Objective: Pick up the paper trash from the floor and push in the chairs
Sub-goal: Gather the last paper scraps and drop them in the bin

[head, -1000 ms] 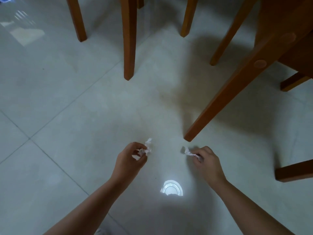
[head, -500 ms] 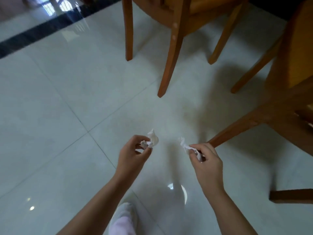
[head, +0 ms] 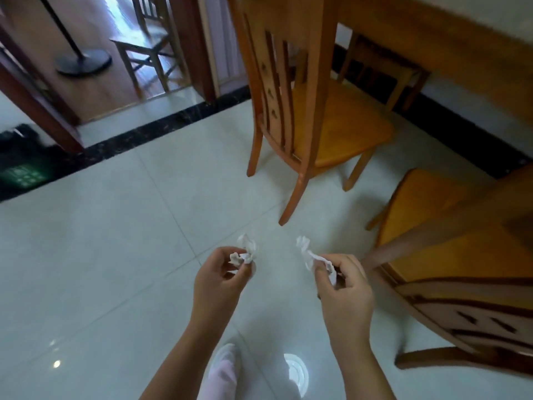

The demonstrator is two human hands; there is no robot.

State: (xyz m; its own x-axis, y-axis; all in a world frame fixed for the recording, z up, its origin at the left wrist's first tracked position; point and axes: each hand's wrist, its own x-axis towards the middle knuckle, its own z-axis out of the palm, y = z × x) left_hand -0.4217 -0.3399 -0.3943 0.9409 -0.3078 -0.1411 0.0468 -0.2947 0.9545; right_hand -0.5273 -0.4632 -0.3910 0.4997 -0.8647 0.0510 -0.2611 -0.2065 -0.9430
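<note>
My left hand [head: 220, 280] is closed around a crumpled white paper scrap [head: 246, 249], held above the pale tiled floor [head: 115, 241]. My right hand [head: 343, 290] pinches a second crumpled white paper scrap [head: 307, 252] between thumb and fingers. Both hands hover side by side in the lower middle of the view. A wooden chair [head: 302, 111] stands ahead, pulled out from the wooden table [head: 432, 39]. A second wooden chair [head: 450, 269] stands close on my right, its backrest near my right hand.
A third chair [head: 383, 64] sits under the table at the back. A doorway at the upper left shows another chair [head: 144, 44] and a round black stand base [head: 83, 62]. A dark border strip [head: 144, 134] crosses the floor. My foot in a pale sock [head: 225, 362] is below.
Both hands have risen from the floor with the paper scraps in them. The view has lifted from the chair legs to the seats, table and doorway.
</note>
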